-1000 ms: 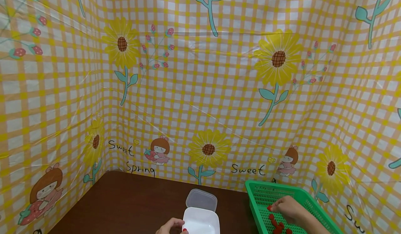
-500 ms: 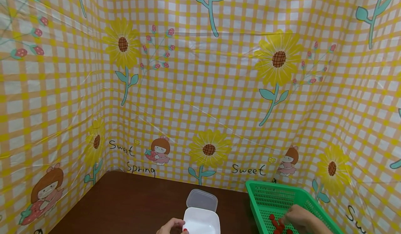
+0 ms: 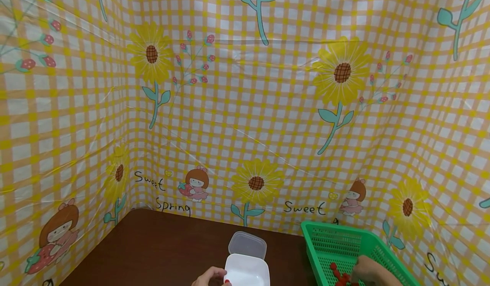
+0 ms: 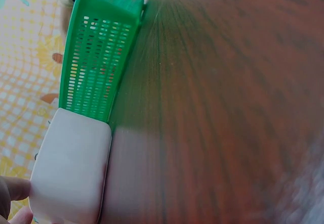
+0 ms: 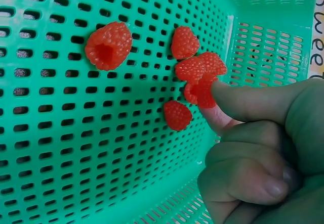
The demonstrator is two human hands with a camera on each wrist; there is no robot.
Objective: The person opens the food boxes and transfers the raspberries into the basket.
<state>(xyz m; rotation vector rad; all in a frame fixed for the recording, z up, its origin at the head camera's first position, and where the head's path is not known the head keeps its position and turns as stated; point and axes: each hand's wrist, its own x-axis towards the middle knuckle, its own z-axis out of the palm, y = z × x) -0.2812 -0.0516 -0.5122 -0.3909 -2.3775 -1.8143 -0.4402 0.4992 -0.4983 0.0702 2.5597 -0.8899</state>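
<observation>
My left hand [image 3: 209,276] grips the left side of a small white plastic box [image 3: 250,262]. In the left wrist view its fingertips [image 4: 17,188] meet the side wall of the box. A small red thing [image 3: 227,281] shows by the left fingers, too cut off to tell whether it lies in the box. My right hand [image 3: 368,270] is down inside a green basket [image 3: 311,245]. Its thumb and a finger pinch a red raspberry [image 5: 206,90] at a cluster. Several other raspberries [image 5: 109,46] lie on the basket's slotted floor.
A translucent lid [image 3: 247,245] lies right behind the white box, on the dark brown table [image 3: 172,239]. The basket's tall walls surround the right hand. A yellow checked cloth [image 3: 214,128] with flowers hangs at the back and both sides.
Inside the basket my right hand has moved right and nearer from the far left, where it pinched a raspberry. My left hand and the box have stayed put.
</observation>
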